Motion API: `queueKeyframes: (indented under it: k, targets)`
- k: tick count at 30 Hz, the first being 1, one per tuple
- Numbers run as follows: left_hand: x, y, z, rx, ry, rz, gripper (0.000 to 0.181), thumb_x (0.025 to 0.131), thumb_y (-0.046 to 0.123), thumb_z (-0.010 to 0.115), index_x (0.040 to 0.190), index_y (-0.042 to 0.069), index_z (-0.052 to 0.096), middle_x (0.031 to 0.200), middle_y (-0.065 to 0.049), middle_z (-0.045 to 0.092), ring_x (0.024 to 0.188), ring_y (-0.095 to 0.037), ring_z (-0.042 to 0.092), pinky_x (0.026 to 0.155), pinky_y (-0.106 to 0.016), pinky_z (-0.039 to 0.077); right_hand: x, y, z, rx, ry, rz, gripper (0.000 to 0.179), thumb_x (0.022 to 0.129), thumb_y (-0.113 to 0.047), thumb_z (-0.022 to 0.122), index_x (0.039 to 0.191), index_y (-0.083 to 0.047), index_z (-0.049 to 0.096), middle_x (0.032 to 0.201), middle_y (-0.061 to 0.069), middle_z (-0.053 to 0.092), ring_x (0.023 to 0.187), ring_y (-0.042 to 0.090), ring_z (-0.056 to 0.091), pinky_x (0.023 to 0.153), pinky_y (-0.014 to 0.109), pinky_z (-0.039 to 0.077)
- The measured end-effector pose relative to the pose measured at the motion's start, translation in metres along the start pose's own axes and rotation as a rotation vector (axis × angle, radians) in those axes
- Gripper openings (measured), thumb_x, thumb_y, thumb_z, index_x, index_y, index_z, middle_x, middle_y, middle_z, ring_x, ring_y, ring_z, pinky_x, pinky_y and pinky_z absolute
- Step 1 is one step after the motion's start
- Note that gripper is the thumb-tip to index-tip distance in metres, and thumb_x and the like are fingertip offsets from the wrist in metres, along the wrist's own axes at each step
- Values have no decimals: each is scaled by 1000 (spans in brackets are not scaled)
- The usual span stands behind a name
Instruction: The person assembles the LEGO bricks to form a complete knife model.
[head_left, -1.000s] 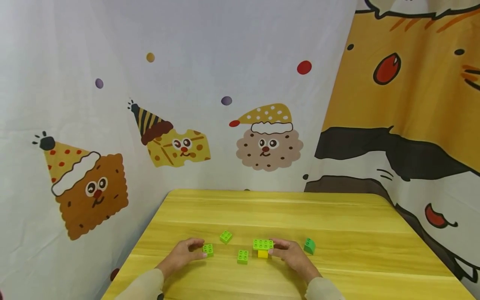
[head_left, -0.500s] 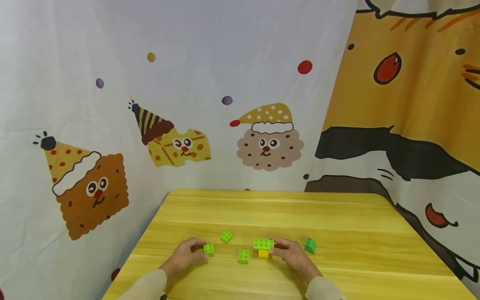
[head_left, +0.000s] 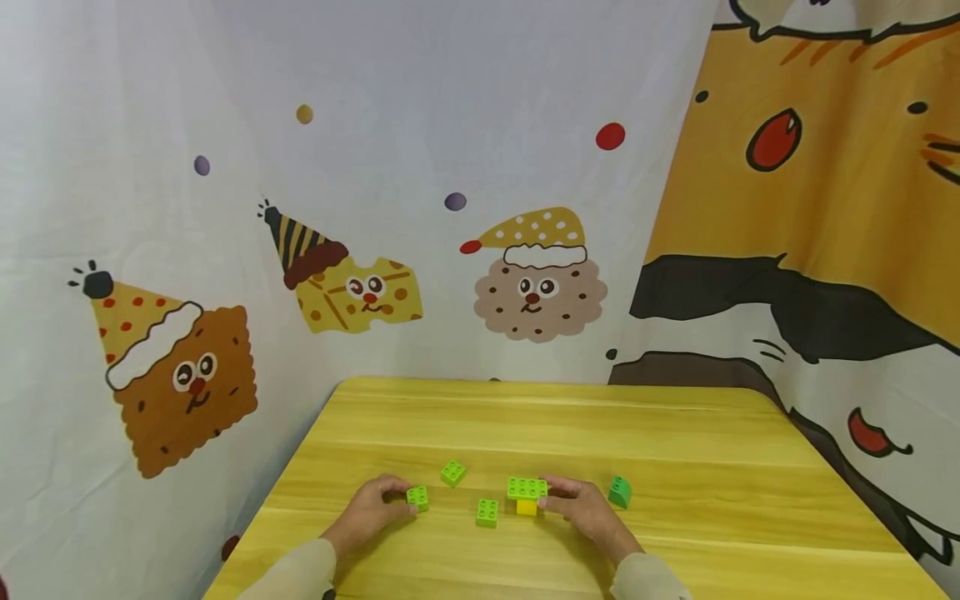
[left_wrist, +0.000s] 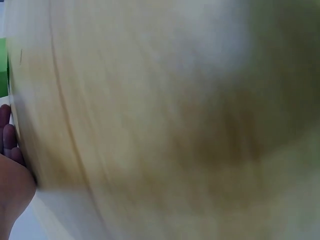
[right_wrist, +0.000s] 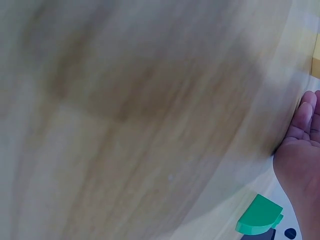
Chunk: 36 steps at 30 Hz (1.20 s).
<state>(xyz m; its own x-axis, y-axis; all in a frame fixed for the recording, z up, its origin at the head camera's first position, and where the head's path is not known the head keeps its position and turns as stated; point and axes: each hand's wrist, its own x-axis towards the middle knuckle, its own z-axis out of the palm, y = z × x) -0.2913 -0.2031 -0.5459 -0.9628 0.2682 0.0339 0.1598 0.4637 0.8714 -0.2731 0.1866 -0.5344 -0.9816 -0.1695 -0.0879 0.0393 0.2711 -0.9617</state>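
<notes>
My left hand lies at the left side of a light green toy building brick, pinching it between thumb and fingertips. In the left wrist view a green brick shows at the left edge, above the curled fingers. My right hand grips the right end of a long light green brick, which sits on top of a yellow brick. Only an edge of the yellow brick appears in the right wrist view. Between the hands lies another light green brick.
A further light green brick lies turned at an angle, behind the others. To the right of my right hand stands a dark green brick with a curved side. The wooden table ends at a cartoon-printed curtain.
Both hands stay almost still, keeping the same bricks between their fingers. Only a very slight shift of the left hand to the right shows.
</notes>
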Motion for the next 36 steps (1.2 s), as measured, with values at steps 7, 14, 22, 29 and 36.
queueKeyframes:
  k: [7, 14, 22, 29, 36]
  targets:
    - [0, 2, -3, -19, 8, -39, 43, 85, 30, 81, 114, 1, 68, 110, -4, 65, 103, -24, 59, 89, -43, 50, 0, 2, 1, -22, 3, 5, 55, 87, -30, 78, 133, -2, 62, 119, 13, 66, 106, 25, 61, 85, 42, 51]
    - [2, 11, -9, -53, 14, -74, 43, 87, 29, 79, 115, -1, 68, 106, -5, 68, 100, -21, 61, 84, -38, 53, -1, 2, 1, -33, 15, 8, 54, 88, -30, 77, 133, -3, 63, 122, 16, 65, 110, 29, 60, 87, 45, 51]
    - [11, 25, -14, -70, 57, -67, 36, 89, 28, 77, 113, 3, 69, 105, -4, 69, 98, -20, 63, 82, -39, 53, 0, 2, 1, -22, 14, 14, 56, 86, -32, 79, 133, -5, 63, 122, 14, 65, 110, 27, 60, 89, 44, 51]
    - [19, 35, -11, -65, 76, -45, 40, 89, 30, 77, 116, 3, 68, 107, -5, 68, 101, -22, 63, 82, -41, 54, -2, 2, -1, -16, -9, 3, 58, 86, -34, 78, 134, -4, 62, 122, 13, 65, 110, 27, 61, 90, 45, 51]
    - [27, 50, -8, -80, 79, -19, 35, 91, 28, 74, 117, 6, 68, 108, -4, 68, 104, -22, 62, 87, -40, 52, -2, -1, 1, -19, -4, -4, 56, 87, -32, 78, 133, -4, 63, 121, 12, 66, 108, 25, 60, 89, 44, 51]
